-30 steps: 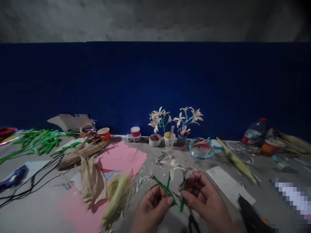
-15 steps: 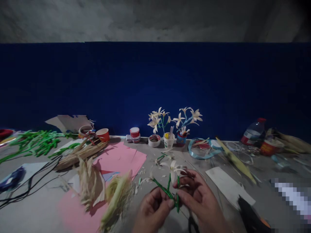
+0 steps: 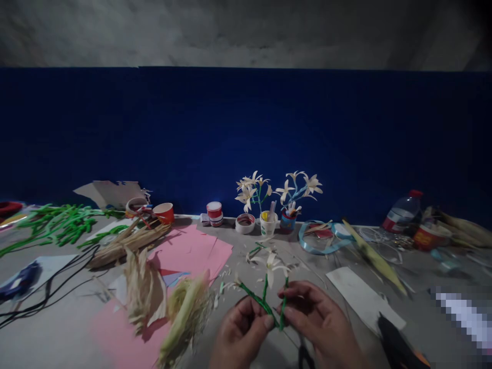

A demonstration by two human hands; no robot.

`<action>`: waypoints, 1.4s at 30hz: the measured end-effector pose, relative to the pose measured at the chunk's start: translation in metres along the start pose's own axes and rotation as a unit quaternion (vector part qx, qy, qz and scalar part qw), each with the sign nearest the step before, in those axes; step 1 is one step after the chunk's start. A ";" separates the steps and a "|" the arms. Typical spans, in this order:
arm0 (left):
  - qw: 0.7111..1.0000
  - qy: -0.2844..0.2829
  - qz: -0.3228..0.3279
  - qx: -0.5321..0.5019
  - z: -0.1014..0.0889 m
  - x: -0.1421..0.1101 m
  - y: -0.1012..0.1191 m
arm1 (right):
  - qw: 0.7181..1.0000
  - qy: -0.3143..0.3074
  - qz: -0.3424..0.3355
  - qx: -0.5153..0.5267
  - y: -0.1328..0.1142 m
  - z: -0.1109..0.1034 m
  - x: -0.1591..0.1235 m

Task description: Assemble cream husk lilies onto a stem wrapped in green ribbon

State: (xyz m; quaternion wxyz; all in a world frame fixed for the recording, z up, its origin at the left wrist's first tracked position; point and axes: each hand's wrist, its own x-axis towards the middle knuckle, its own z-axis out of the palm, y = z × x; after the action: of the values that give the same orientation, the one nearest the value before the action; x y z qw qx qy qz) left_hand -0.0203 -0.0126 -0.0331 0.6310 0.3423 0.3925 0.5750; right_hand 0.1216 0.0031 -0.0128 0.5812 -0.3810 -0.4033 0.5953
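Low over the table, my left hand (image 3: 244, 330) pinches the joined lower end of a green-wrapped flower stem (image 3: 254, 297). This stem forks; a white husk-like flower (image 3: 271, 267) tops one branch and a small pale bud sits on the other. My right hand (image 3: 317, 318) is closed on a separate green stem (image 3: 284, 303), upright just right of the fork, its lower end close to my left thumb. Whether the two stems touch is hard to tell. Black-handled scissors (image 3: 305, 353) lie partly hidden below my right hand.
Finished white flowers stand in a paper cup (image 3: 268, 224) and a blue-red cup (image 3: 288, 221) at the back. Pink paper (image 3: 192, 251), corn husks (image 3: 140, 287) and green stems (image 3: 65, 225) lie left. A white card (image 3: 363, 294), black tool (image 3: 397, 341) and bottle (image 3: 403, 211) are right.
My right hand has shifted slightly right and down with its stem, whose top has moved a little away from the flower. My left hand keeps its pinch on the forked stem.
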 end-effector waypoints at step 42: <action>0.999 -0.010 -0.007 -0.035 -0.002 0.003 -0.011 | 0.956 -0.137 -0.046 -0.254 -0.014 -0.010 0.006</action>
State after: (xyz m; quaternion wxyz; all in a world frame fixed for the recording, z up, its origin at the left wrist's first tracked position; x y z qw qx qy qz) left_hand -0.0173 -0.0112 -0.0437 0.6500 0.3233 0.3686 0.5807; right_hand 0.1362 0.0093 -0.0039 0.4308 -0.4126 -0.6339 0.4922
